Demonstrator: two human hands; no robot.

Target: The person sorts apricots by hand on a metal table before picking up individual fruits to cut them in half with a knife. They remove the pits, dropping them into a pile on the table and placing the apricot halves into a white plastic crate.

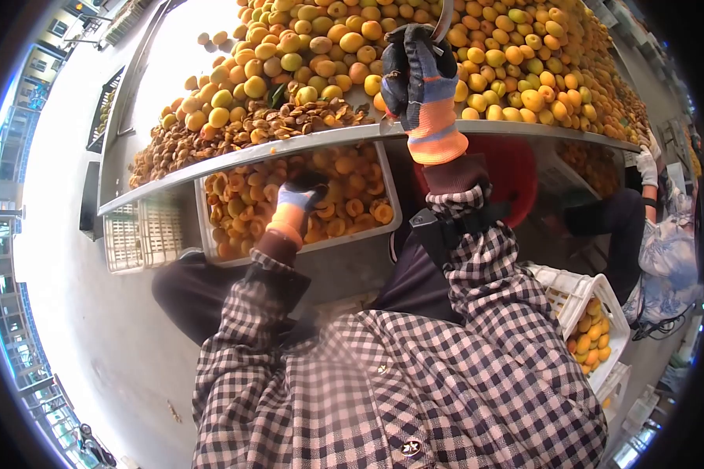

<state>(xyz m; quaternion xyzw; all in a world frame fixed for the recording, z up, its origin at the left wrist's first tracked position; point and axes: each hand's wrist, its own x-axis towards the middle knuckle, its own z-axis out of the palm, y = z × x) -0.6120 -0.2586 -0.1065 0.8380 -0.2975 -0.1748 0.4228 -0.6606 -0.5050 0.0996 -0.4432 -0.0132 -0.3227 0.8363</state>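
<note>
My left hand [301, 197], in a dark, blue and orange glove, is low over a white-rimmed crate [396, 205] of halved orange fruit [338, 227]. Its dark fingers blur, and whether they hold anything is unclear. Farther forward, over the metal table's edge [289, 143], my right hand [422, 82] is closed in a similar glove. A curved metal piece [446, 22] shows at its fingertips, but the grip itself is hidden. Whole yellow-orange fruit [516, 55] lies heaped around that hand. Brown pits [266, 125] line the table's edge to its left.
Below the table at right is a red tub [516, 176]. White crates stand at the left [142, 234] and, holding fruit, at the lower right [575, 293]. A co-worker's gloved hand [647, 166] and dark-clothed leg are at the far right.
</note>
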